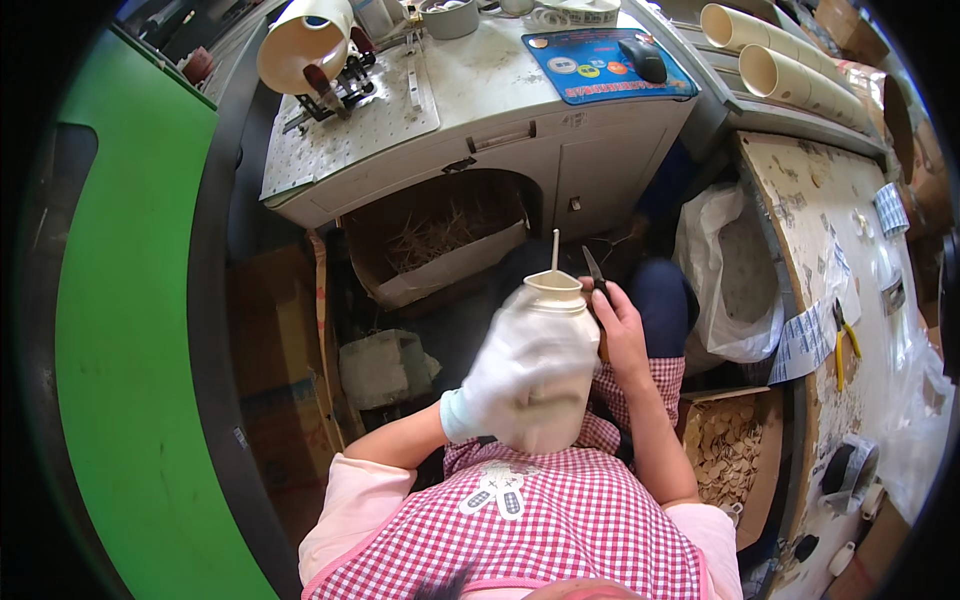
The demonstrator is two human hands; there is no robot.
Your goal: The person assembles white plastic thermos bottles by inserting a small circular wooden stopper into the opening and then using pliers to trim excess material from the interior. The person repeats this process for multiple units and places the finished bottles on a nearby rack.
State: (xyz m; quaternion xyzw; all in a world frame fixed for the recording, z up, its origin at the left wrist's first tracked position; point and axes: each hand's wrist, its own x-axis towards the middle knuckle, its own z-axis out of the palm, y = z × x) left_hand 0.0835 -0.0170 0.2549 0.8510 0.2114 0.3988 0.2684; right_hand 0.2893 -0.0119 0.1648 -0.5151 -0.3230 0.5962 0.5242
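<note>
My left hand point(510, 375), in a white cloth glove, is wrapped around a cream-coloured vase-shaped piece point(548, 345) with a narrow neck and a thin stick standing up from its mouth. My right hand point(622, 330) is bare and grips a small dark-bladed knife point(593, 270), blade pointing up, right beside the neck of the piece. Both hands are held over my lap, above a pink checked apron.
A white workbench point(480, 110) with a clamp fixture, a mouse and a blue mat lies ahead. Beneath it stands a cardboard box of shavings point(440, 245). To the right are a white plastic bag point(730, 270), a box of wooden discs point(725, 450), yellow-handled pliers point(842, 340) and cardboard tubes point(790, 65).
</note>
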